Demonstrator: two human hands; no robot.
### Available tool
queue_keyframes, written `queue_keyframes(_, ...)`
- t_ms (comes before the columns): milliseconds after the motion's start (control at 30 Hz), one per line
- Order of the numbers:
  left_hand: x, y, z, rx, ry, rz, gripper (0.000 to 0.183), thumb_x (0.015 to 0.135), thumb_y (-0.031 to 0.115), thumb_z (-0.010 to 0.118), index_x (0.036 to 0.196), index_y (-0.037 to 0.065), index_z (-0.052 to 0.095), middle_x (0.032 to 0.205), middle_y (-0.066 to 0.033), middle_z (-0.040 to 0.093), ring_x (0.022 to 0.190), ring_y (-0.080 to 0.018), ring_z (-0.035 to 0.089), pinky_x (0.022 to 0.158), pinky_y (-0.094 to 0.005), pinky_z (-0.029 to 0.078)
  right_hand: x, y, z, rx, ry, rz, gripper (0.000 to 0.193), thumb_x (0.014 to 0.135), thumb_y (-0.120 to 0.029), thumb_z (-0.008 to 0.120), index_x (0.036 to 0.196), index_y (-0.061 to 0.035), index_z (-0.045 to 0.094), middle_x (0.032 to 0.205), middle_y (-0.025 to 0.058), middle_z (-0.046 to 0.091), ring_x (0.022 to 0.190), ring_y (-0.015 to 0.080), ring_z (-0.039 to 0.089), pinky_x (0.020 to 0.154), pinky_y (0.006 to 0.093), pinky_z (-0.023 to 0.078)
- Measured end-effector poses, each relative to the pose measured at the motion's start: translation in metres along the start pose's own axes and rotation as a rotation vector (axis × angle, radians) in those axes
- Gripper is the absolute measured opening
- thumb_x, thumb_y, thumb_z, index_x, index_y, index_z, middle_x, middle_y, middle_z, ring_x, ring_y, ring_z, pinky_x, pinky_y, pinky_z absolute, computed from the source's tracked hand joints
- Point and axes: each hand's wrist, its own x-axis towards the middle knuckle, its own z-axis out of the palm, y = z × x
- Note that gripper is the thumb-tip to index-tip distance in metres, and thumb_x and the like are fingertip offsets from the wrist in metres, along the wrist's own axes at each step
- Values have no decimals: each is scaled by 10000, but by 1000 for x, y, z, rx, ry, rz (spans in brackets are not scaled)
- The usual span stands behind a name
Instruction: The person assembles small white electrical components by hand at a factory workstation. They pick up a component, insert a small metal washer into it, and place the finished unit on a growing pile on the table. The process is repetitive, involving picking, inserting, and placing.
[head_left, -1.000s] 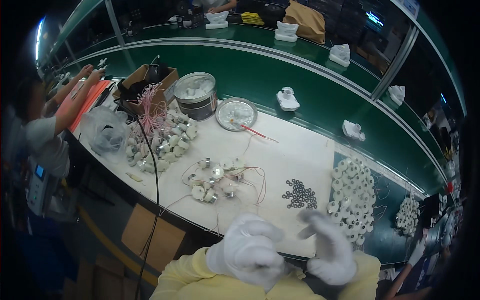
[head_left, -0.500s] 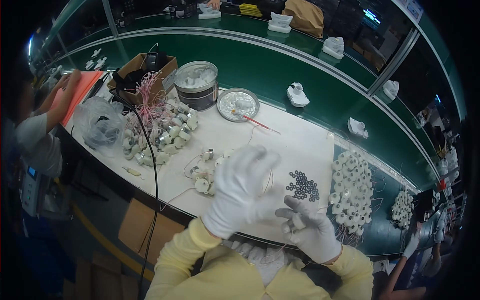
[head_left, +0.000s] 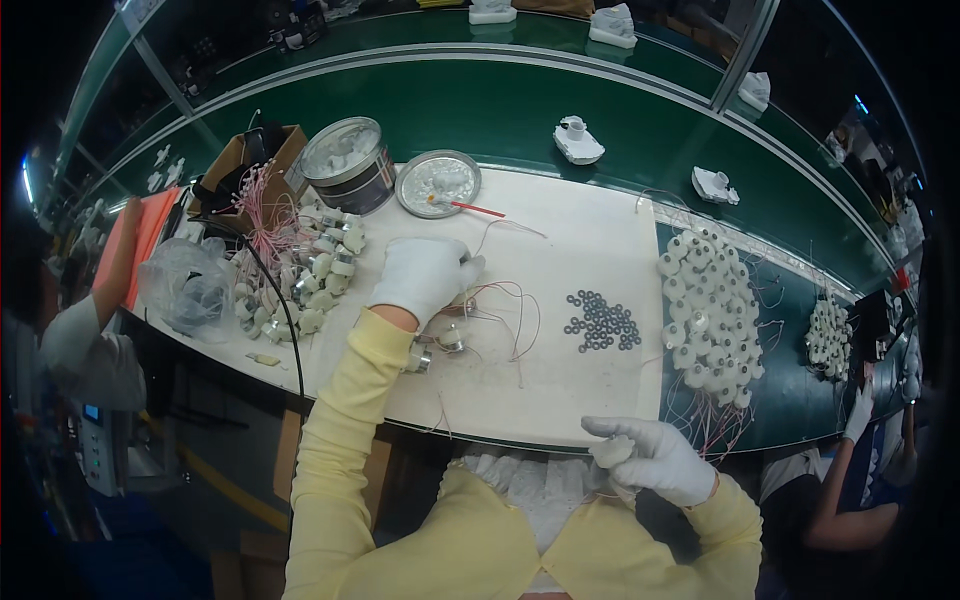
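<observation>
My left hand [head_left: 425,278], in a white glove, reaches over the table above a few small motors with white plastic housings. Its fingers are curled together, and whatever lies beneath them is hidden. Beside it are a small silver-and-white motor [head_left: 453,338] and thin pink and red wires [head_left: 518,312]. In front of my body, at the table's near edge, my gloved right hand [head_left: 665,462] grips a small white motor [head_left: 612,452] between thumb and fingers. The fingertips of that glove are stained grey. A cluster of small dark rings [head_left: 602,322] lies on the white table between the two hands.
Many white motors [head_left: 712,310] stand grouped on the green surface at right. A pile of wired motors [head_left: 320,265], a metal tin [head_left: 350,185] and a dish of white paste [head_left: 438,206] with a red-handled stick are at left. Co-workers sit on both sides.
My left hand has moved forward and left, from near my right hand to the motors. My right hand has shifted slightly right, still holding the white motor. The view has tilted.
</observation>
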Motion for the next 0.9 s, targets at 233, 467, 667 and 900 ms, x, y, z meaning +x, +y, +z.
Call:
queue_keyframes(233, -3, 14, 30, 159, 299, -52, 440, 933, 484, 586, 758, 101, 717, 572, -102, 661, 529, -291, 650, 630, -456, 440, -10, 47, -28, 180, 80, -344, 857, 914, -424, 695, 1544, 51, 359, 949, 122, 654, 744, 140, 583, 627, 218, 436)
queue_keyframes(467, -2, 25, 26, 156, 290, -42, 406, 898, 492, 629, 780, 112, 707, 606, -91, 675, 554, -306, 643, 738, -434, 422, 12, 92, -54, 350, 90, -475, 933, 866, -485, 734, 1516, 79, 373, 876, 155, 658, 682, 151, 573, 586, 229, 407)
queue_keyframes(667, -5, 16, 12, -58, 267, -54, 448, 827, 506, 707, 884, 64, 749, 775, -136, 714, 745, -334, 684, 784, -432, 496, 26, 96, -63, 433, 112, -472, 912, 878, -464, 746, 1510, 74, 371, 876, 147, 658, 696, 189, 586, 625, 272, 425)
queue_keyframes(900, -10, 10, 4, -75, 234, -48, 473, 823, 518, 733, 826, 46, 759, 748, -139, 695, 743, -313, 686, 707, -428, 528, 34, 100, -78, 709, -140, -485, 849, 874, -415, 774, 1478, 52, 401, 827, 179, 663, 700, 233, 582, 631, 318, 432)
